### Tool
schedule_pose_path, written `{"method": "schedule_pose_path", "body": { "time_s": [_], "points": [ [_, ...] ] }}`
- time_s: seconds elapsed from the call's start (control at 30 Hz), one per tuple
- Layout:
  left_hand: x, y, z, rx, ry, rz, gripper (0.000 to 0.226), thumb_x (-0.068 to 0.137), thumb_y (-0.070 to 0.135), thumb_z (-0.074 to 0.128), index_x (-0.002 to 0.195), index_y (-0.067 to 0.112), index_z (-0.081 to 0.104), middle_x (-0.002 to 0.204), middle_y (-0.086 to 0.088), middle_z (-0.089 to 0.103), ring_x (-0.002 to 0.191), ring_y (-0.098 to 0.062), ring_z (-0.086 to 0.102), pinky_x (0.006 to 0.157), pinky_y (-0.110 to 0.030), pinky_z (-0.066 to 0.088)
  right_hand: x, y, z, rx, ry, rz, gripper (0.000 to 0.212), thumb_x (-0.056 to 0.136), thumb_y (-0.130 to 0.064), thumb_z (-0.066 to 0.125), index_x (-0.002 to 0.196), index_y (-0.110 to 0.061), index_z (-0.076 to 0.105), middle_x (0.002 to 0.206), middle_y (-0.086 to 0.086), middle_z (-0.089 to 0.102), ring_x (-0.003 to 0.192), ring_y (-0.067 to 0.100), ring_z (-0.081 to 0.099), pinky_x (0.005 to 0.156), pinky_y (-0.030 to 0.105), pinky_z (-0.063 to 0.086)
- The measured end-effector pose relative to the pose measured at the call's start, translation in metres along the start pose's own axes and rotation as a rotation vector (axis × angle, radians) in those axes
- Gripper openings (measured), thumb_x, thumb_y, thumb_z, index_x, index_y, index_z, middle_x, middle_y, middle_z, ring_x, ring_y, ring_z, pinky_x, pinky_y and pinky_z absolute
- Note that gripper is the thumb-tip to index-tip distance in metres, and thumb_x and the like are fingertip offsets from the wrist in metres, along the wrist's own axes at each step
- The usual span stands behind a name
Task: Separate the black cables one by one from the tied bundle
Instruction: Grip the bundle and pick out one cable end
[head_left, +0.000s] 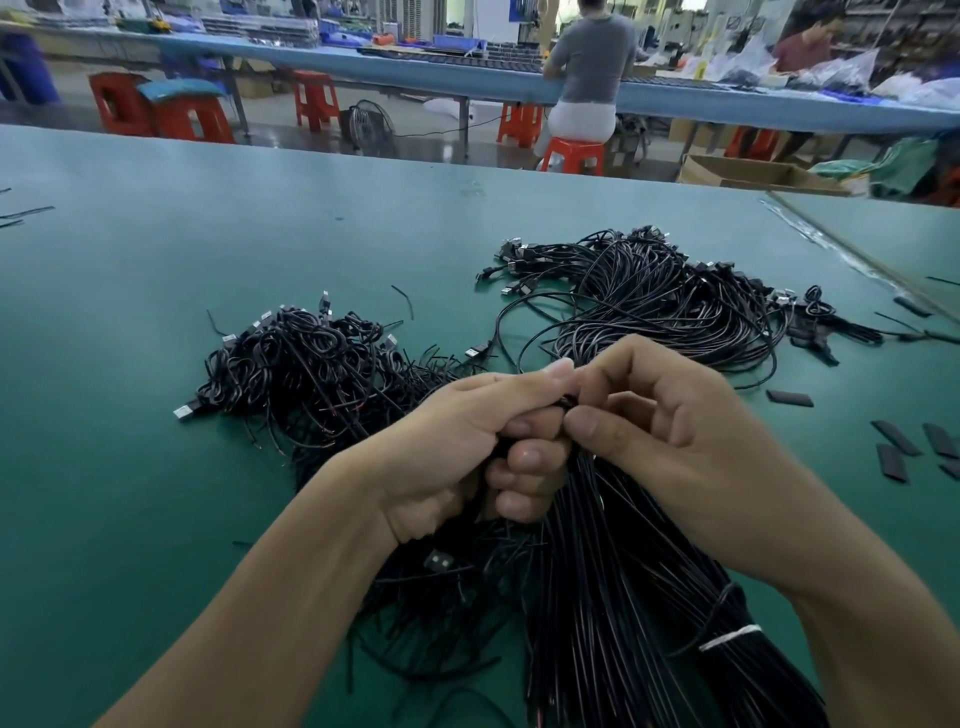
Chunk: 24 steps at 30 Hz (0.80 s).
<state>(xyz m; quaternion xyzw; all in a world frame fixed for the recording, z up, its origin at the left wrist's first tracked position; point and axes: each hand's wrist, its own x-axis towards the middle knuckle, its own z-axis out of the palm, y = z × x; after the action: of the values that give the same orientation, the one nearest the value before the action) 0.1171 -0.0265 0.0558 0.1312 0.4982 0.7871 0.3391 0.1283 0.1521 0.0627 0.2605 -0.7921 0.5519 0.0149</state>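
Note:
A thick bundle of black cables (623, 597) runs from the bottom right up to my hands; a white tie (730, 636) binds it low on the right. My left hand (467, 447) grips the bundle's upper end in a fist. Touching it, my right hand (660, 415) pinches cable ends at the top of that fist between thumb and forefinger; the ends themselves are mostly hidden. A tangled pile of coiled black cables (311, 374) lies to the left of my hands. A second, looser heap of black cables (665, 301) lies behind my right hand.
The green table (156, 519) stretches to a far edge. Several short black strips (896, 439) lie at the right, near a clear taped seam (831, 244). Beyond the table stand red stools (574, 156), a floor fan (369, 124) and a seated person (592, 78).

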Motion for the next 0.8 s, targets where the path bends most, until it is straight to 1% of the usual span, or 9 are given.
{"method": "schedule_pose_path", "body": {
  "time_s": [0.13, 0.27, 0.33, 0.4, 0.47, 0.5, 0.57, 0.67, 0.8],
  "points": [
    [0.001, 0.001, 0.001, -0.05, 0.007, -0.012, 0.05, 0.093, 0.042, 0.054, 0.049, 0.023, 0.041, 0.046, 0.006, 0.04, 0.037, -0.004, 0.033, 0.038, -0.017, 0.035, 0.001, 0.0, 0.002, -0.068, 0.053, -0.012, 0.019, 0.079, -0.045, 0.063, 0.086, -0.028, 0.059, 0.08, 0.007, 0.064, 0.074, 0.038, 0.061, 0.07, 0.064, 0.05],
    [0.009, -0.006, 0.005, 0.231, 0.316, 0.125, 0.056, 0.098, 0.041, 0.054, 0.045, 0.024, 0.047, 0.049, 0.001, 0.05, 0.039, -0.009, 0.042, 0.042, -0.021, 0.042, 0.002, 0.003, 0.007, -0.096, 0.11, 0.003, 0.008, 0.087, -0.029, 0.063, 0.083, -0.028, 0.055, 0.078, -0.002, 0.072, 0.069, 0.018, 0.07, 0.068, 0.047, 0.056],
    [0.013, -0.009, 0.007, 0.405, 0.426, 0.191, 0.061, 0.102, 0.043, 0.048, 0.045, 0.022, 0.052, 0.054, 0.001, 0.055, 0.046, -0.013, 0.05, 0.049, -0.024, 0.048, 0.003, 0.005, 0.009, -0.151, 0.152, 0.007, 0.014, 0.091, -0.02, 0.062, 0.083, -0.029, 0.055, 0.076, -0.006, 0.073, 0.071, 0.015, 0.071, 0.068, 0.044, 0.056],
    [0.014, -0.01, 0.009, 0.477, 0.465, 0.224, 0.058, 0.102, 0.047, 0.045, 0.061, 0.01, 0.064, 0.063, -0.002, 0.06, 0.06, -0.016, 0.058, 0.06, -0.033, 0.059, 0.003, 0.006, 0.012, -0.223, 0.239, -0.004, 0.018, 0.092, -0.016, 0.065, 0.083, -0.028, 0.056, 0.076, -0.007, 0.07, 0.069, 0.014, 0.068, 0.066, 0.045, 0.056],
    [0.014, -0.01, 0.012, 0.393, 0.413, 0.192, 0.062, 0.098, 0.053, 0.048, 0.084, -0.004, 0.067, 0.071, -0.005, 0.063, 0.065, -0.018, 0.063, 0.066, -0.046, 0.063, 0.003, 0.005, 0.016, -0.26, 0.309, -0.038, 0.018, 0.092, -0.015, 0.066, 0.082, -0.027, 0.055, 0.076, -0.009, 0.068, 0.067, 0.013, 0.065, 0.062, 0.036, 0.054],
    [0.012, -0.01, 0.014, 0.335, 0.363, 0.17, 0.061, 0.094, 0.057, 0.051, 0.089, -0.001, 0.068, 0.072, -0.002, 0.065, 0.063, -0.016, 0.066, 0.064, -0.049, 0.062, 0.004, 0.003, 0.017, -0.271, 0.335, -0.053, 0.019, 0.091, -0.015, 0.065, 0.081, -0.027, 0.055, 0.076, -0.01, 0.067, 0.067, 0.012, 0.065, 0.059, 0.029, 0.052],
    [0.008, -0.008, 0.017, 0.302, 0.279, 0.139, 0.058, 0.087, 0.062, 0.058, 0.095, 0.006, 0.07, 0.075, 0.002, 0.068, 0.062, -0.015, 0.069, 0.057, -0.044, 0.061, 0.004, 0.001, 0.018, -0.286, 0.379, -0.065, 0.021, 0.091, -0.014, 0.065, 0.079, -0.028, 0.055, 0.076, -0.015, 0.067, 0.066, 0.008, 0.063, 0.056, 0.02, 0.048],
    [0.006, -0.007, 0.017, 0.355, 0.224, 0.113, 0.053, 0.078, 0.045, 0.078, 0.106, 0.002, 0.062, 0.078, -0.005, 0.07, 0.064, -0.02, 0.071, 0.044, -0.027, 0.053, 0.003, 0.003, 0.018, -0.235, 0.426, -0.04, 0.016, 0.089, -0.017, 0.066, 0.081, -0.028, 0.058, 0.077, -0.013, 0.069, 0.066, 0.009, 0.065, 0.057, 0.027, 0.053],
    [0.005, -0.006, 0.008, 0.437, 0.212, 0.092, 0.053, 0.064, 0.022, 0.087, 0.099, 0.007, 0.051, 0.06, 0.005, 0.049, 0.042, -0.004, 0.043, 0.033, -0.014, 0.027, 0.006, 0.006, 0.018, -0.133, 0.454, -0.046, 0.011, 0.085, -0.022, 0.071, 0.082, -0.029, 0.063, 0.076, -0.008, 0.071, 0.068, 0.012, 0.069, 0.059, 0.024, 0.054]
  ]
}}
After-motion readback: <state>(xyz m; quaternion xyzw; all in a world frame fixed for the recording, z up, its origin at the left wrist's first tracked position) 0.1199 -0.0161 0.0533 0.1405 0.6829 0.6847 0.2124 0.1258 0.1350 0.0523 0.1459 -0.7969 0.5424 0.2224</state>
